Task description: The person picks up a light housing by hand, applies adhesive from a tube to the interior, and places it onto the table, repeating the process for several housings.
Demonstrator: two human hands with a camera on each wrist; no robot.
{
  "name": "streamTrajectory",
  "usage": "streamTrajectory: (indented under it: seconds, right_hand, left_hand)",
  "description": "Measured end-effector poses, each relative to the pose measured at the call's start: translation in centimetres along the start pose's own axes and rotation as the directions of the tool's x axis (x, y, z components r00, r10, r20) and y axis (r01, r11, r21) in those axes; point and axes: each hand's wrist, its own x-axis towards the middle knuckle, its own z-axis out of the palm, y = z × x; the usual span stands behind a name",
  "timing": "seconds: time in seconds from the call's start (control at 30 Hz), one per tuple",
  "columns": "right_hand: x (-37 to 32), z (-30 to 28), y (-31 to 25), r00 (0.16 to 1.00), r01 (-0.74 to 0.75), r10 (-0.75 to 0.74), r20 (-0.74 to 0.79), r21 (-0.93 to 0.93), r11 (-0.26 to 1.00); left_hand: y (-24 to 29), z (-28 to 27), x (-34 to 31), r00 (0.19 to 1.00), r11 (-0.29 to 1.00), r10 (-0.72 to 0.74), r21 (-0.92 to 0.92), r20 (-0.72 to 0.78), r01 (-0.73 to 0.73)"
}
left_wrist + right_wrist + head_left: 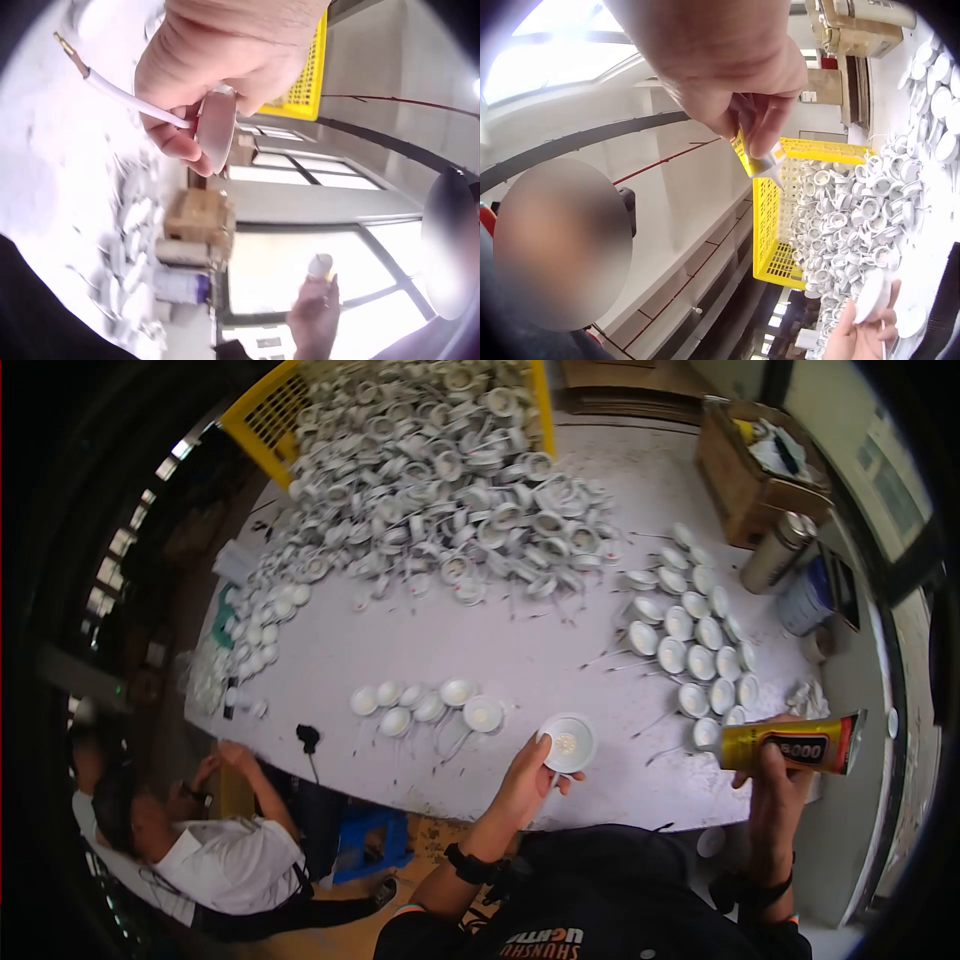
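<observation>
My left hand (520,788) grips a round white lamp fitting (568,743) by its rim, the dotted inner face turned up toward the head camera. From its back, a white cable (127,101) with a bare metal end sticks out in the left wrist view. In my right hand (778,800) is a yellow glue tube (742,743) with a black label, held sideways above the right table edge. Its pale nozzle (778,178) is uncovered in the right wrist view, apart from the fitting. Several similar fittings (483,714) lie face up left of my left hand.
Rows of fittings (672,654) cover the table's right side. A large heap (450,510) spills from a yellow crate (262,420) at the back. Along the right stand a cardboard box (725,470), a steel flask (778,552) and a blue-white can (803,600). Another person (230,860) sits at left.
</observation>
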Motion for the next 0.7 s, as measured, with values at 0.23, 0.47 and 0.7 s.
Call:
streamTrajectory:
  seconds: [0.23,0.47,0.7]
  right_hand:
    - [-0.6,0.3,1.2,0.993,-0.119,0.119,0.009,-0.032,0.992]
    - [-0.7,1.5,0.9,0.992,-0.112,0.114,0.057,-0.035,0.993]
    - [-0.9,-1.8,0.6,0.988,-0.141,0.144,-0.048,0.048,0.989]
  left_hand:
    - [-2.5,-15.2,-2.5,0.851,0.896,0.087,0.413,-0.518,0.161]
    - [-3.1,-21.4,-1.4,0.773,0.75,0.189,0.597,-0.605,0.284]
    - [-2.7,-21.9,-0.9,0.564,0.368,0.725,0.914,-0.396,0.169]
